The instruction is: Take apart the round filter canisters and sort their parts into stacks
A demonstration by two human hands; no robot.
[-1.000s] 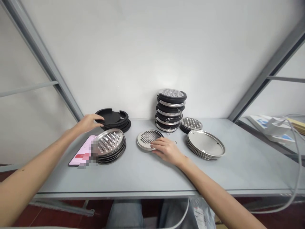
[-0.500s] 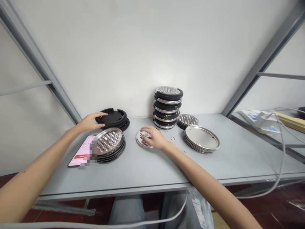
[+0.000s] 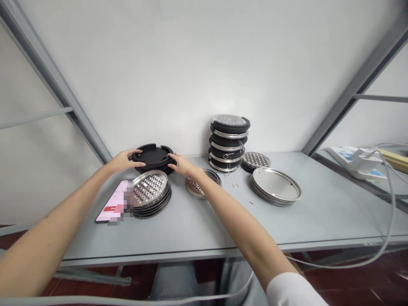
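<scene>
A black round holder (image 3: 153, 155) with a raised, notched rim tops a small stack of similar black pieces at the back left. My left hand (image 3: 125, 161) grips its left rim, fingers over the top and thumb at the near side. My right hand (image 3: 183, 165) has hold of its right rim. In front stands a tilted stack of round metal grater discs (image 3: 149, 191). A single perforated metal disc (image 3: 194, 187) lies in the middle, partly covered by my right forearm.
A tall stack of assembled black-and-metal rounds (image 3: 228, 144) stands at the back wall. Beside it are more grater discs (image 3: 256, 160) and a pile of plain metal plates (image 3: 276, 185). A small wire ring (image 3: 235, 185) and a phone (image 3: 112, 203) lie on the table.
My right hand has left the perforated disc and moved left to the black holder's right rim. My left hand has closed in on its left rim.
</scene>
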